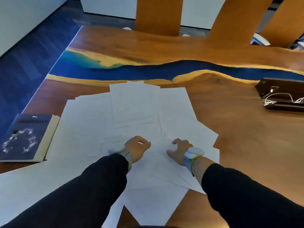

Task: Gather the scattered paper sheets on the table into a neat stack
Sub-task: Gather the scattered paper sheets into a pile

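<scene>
- Under and around the fingers, the paper sheets (92,122) lie fanned loosely across the tabletop (238,137), overlapping at different angles rather than squared up; some reach the near edge.
- One sheet (133,104) lies beyond the fingertips, on top of the others, nearly square to the view.
- The left hand (137,149) is over the middle of the spread, its fingers (144,142) curled loosely inward toward the thumb; whether they pinch a sheet or just rest on the paper cannot be told.
- The right hand (179,151) sits just beside it, apart from it, fingers bent like a claw with the tips down toward the paper and the thumb splayed; it grasps nothing that can be seen.
- Both wrists carry a white device on a grey band, below dark sleeves.
- Left of the left fingers, well apart, a dark book (24,137) lies flat at the tabletop's edge, with a sheet's corner touching or just overlapping its side.
- Far right of the right fingers, a dark box (283,94) with white cables on it rests clear of the paper.
- Beyond the fingertips, a blue resin band (148,69) winds across the wood, and wooden chair backs (158,15) stand past the far edge.
</scene>
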Demonstrator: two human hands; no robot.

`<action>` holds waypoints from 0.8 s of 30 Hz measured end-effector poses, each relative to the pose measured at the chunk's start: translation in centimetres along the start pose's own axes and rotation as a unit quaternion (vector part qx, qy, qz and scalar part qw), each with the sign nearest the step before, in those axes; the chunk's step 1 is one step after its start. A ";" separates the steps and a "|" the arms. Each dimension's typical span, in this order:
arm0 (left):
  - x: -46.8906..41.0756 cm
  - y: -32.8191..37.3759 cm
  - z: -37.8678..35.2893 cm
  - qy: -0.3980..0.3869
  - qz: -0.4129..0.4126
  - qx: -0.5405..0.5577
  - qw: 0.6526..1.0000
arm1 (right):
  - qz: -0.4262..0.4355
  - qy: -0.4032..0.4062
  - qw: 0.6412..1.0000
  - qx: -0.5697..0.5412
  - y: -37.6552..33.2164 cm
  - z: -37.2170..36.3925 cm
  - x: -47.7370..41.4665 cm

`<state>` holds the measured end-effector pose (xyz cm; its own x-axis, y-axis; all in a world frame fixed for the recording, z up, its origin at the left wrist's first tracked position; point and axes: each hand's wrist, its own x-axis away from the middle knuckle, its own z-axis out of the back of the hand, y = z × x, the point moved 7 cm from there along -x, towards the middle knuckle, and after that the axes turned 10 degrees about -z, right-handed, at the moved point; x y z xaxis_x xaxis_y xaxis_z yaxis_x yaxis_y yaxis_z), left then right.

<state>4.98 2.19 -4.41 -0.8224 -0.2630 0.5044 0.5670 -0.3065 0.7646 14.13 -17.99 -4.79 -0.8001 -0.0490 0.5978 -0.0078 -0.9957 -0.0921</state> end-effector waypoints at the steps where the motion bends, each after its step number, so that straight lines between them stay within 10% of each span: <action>1: -0.4 0.1 -1.3 -0.001 0.012 -0.004 1.000 | -0.002 -0.009 1.000 0.009 0.7 -0.1 -0.5; 17: -3.1 1.5 -8.8 0.024 0.113 -0.176 0.978 | 0.069 0.011 0.997 -0.024 3.4 -4.6 -2.3; 24: -3.9 1.4 -9.8 0.051 0.112 -0.055 0.991 | 0.074 0.000 0.997 -0.034 3.8 -4.7 -2.5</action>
<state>9.43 -6.22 -9.24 -0.6697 -0.4244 0.6094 0.7410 -0.3270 0.5866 13.32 -21.28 -10.35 -0.7952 -0.1948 0.5742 0.0698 -0.9701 -0.2325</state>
